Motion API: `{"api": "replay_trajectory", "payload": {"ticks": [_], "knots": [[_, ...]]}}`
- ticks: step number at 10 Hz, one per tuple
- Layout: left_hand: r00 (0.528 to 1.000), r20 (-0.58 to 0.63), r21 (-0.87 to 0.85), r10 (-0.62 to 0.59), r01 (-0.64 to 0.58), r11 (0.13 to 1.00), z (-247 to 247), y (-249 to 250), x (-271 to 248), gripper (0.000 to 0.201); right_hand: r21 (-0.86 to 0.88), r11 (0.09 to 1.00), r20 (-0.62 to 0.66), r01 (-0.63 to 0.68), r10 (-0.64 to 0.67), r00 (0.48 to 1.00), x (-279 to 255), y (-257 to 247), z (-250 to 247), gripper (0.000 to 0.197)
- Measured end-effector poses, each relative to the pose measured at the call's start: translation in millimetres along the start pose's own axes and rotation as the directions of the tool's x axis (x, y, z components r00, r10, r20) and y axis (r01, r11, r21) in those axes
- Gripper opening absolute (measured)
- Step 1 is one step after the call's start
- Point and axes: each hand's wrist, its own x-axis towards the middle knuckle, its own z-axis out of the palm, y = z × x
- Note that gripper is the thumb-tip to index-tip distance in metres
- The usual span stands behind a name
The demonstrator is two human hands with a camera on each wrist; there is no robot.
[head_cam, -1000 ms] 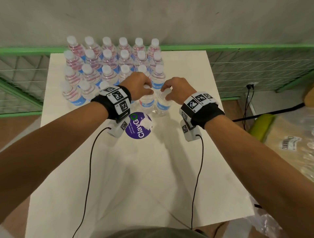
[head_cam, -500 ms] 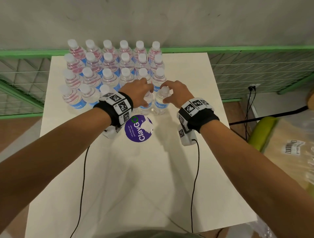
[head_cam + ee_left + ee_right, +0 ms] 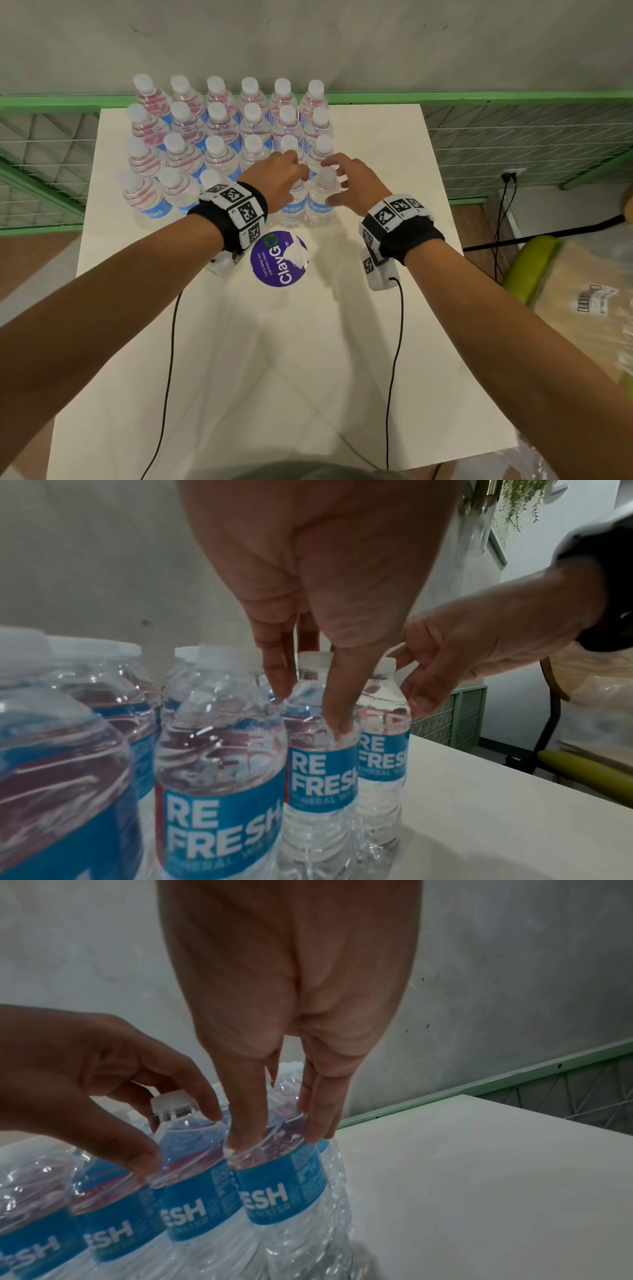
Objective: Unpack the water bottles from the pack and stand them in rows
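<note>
Near the upper middle of the head view, two front-row bottles stood on the white surface [image 3: 376, 308]. The left hand [image 3: 274, 178] was pinched on the second-last bottle [image 3: 294, 205], the right hand [image 3: 352, 186] on the end bottle [image 3: 320, 202]. A careless release or brushing fingers could likely tip either, toppling the packed rows [image 3: 222, 137].

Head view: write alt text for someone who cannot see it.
Two hands, left hand and right hand, each touch a water bottle at the right end of the nearest row of upright bottles on a white table. A purple round sticker lies just nearer.
</note>
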Motion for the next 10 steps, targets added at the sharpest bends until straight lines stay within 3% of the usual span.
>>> {"api": "replay_trajectory", "payload": {"ticks": [7, 8, 9, 10], "knots": [[1.000, 0.004, -0.062, 0.028, -0.028, 0.998, 1.4, -13.6, 4.2, 0.046, -0.001, 1.000, -0.022, -0.017, 0.017, 1.000, 4.5, 7.1, 2.6, 0.060], [1.000, 0.006, -0.057, 0.026, -0.026, 0.998, 2.6, -12.3, 2.9, 0.055, 0.000, 1.000, -0.013, -0.026, 0.026, 1.000, 1.8, 5.0, 1.9, 0.060], [0.985, -0.147, -0.084, 0.089, -0.102, 0.991, 5.6, -10.4, -12.6, 0.058, 0.073, 0.997, -0.020, -0.016, 0.017, 1.000, -2.2, 7.7, 0.7, 0.062], [0.919, -0.361, -0.072, 0.158, -0.197, 0.978, 32.5, -5.6, -44.3, 0.039, 0.271, 0.961, -0.085, -0.049, 0.075, 0.994, -21.1, 19.3, 4.8, 0.063]]}}
